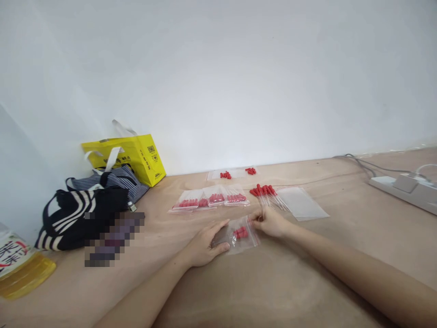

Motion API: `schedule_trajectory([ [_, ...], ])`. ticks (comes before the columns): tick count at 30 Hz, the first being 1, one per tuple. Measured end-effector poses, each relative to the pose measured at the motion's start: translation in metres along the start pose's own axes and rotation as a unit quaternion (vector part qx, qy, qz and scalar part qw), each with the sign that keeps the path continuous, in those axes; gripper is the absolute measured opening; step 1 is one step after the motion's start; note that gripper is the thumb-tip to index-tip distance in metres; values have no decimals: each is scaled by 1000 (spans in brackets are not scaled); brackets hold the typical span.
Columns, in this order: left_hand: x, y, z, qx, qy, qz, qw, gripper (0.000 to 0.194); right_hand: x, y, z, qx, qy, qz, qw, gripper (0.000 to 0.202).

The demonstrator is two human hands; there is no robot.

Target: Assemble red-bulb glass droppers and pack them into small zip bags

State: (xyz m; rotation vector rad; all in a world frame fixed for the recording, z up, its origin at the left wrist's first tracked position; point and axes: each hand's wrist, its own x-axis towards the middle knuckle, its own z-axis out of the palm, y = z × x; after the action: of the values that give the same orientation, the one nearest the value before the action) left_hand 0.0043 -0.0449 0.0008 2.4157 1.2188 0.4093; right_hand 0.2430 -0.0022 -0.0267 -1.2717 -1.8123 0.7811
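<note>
A small clear zip-lock bag (228, 237) lies in front of me with a few red-headed pieces (241, 233) inside. My left hand (205, 243) holds the bag's left end, thumb on the near side and fingers on the far side. At the bag's right end, by the red-lined opening, my right hand (271, 222) pinches the far corner with curled fingers. Just beyond it lies a loose bunch of thin white sticks with red heads (263, 190). Several filled zip-lock bags (215, 198) with red-headed pieces overlap in a row behind my left hand.
A flat clear bag (305, 203) lies right of the sticks. Two more red clusters (225, 175) rest near the wall. Leftward stand a yellow bag (150, 159), a black striped pouch (78, 214) and a bottle of yellow liquid (27, 273). A power strip (406, 191) with cables sits right.
</note>
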Motion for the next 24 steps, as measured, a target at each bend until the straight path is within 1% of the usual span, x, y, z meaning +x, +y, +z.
schedule_trajectory([
  [1, 0, 0, 0, 2, -1, -1, 1000, 55, 7, 1, -8, -78, -5, 13, 997, 10],
  [4, 0, 0, -1, 6, -2, 4, 1000, 55, 35, 4, -32, -143, 66, 58, 986, 17],
  [6, 0, 0, -1, 10, -2, 5, 1000, 54, 55, 8, -43, -181, 114, 94, 972, 22],
  [9, 0, 0, -1, 16, -3, 0, 1000, 54, 77, 13, -47, -221, 153, 126, 955, 28],
  [12, 0, -1, 0, 18, -2, 3, 1000, 54, 90, 17, -40, -230, 158, 137, 950, 26],
  [15, 0, -1, 0, 14, 1, 9, 1000, 54, 95, 20, -38, -214, 159, 143, 953, 18],
  [17, 1, -1, 0, 10, 2, 9, 1000, 53, 96, 19, -42, -189, 163, 148, 957, 15],
  [19, 1, -1, 0, 7, 5, 9, 1000, 53, 93, 18, -50, -149, 162, 151, 964, 17],
  [21, 1, -1, 0, 4, 8, 8, 1000, 53, 86, 15, -60, -93, 154, 144, 973, 21],
  [24, 0, -1, 1, 4, 6, 7, 1000, 53, 63, 12, -69, 1, 161, 124, 979, 26],
])
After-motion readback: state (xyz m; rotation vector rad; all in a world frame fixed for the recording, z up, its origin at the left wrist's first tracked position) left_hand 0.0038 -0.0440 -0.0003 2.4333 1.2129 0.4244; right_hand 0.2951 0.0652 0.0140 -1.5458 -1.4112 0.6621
